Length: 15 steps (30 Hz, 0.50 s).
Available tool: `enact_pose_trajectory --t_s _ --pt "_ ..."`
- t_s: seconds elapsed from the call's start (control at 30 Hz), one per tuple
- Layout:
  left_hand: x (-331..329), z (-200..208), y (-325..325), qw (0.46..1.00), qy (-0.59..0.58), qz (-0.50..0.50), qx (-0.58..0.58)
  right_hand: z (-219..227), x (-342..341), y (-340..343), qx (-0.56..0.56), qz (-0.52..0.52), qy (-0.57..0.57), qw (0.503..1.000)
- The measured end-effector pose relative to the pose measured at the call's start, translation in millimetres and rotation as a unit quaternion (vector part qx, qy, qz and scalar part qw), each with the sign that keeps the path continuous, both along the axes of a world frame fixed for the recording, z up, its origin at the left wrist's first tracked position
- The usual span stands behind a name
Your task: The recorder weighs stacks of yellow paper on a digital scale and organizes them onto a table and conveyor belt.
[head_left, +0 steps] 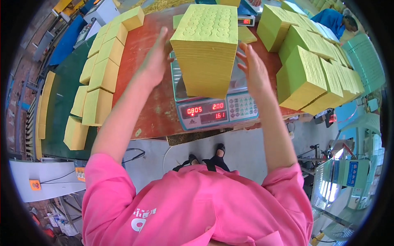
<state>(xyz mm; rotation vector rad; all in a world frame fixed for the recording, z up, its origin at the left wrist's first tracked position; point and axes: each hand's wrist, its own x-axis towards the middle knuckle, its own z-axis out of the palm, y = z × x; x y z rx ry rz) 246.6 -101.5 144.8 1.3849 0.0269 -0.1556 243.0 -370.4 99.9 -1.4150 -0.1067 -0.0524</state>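
A tall stack of yellow perforated sheets (207, 49) stands on a digital scale (213, 108) with a red display. My left hand (156, 59) hovers just left of the stack, fingers spread, palm toward it. On the other side my right hand (253, 67) is likewise spread, a small gap from the stack. Neither hand holds anything.
The scale sits on a reddish-brown table (141, 82). Rows of yellow stacks (102, 69) lie at the left on a green surface; more stacks (312, 65) pile up at the right. A second scale (246, 18) stands behind. A person in blue (334, 20) is at the far right.
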Motion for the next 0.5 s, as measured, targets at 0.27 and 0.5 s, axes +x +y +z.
enact_pose_trajectory --t_s 0.27,0.5 --pt "1 -41 -74 0.980 -0.013 0.098 -0.174 -22 39 32 0.105 0.060 0.051 0.991" --pt "32 -47 -78 0.978 -0.027 0.137 -0.156 -9 79 23 0.172 0.138 0.095 0.971"
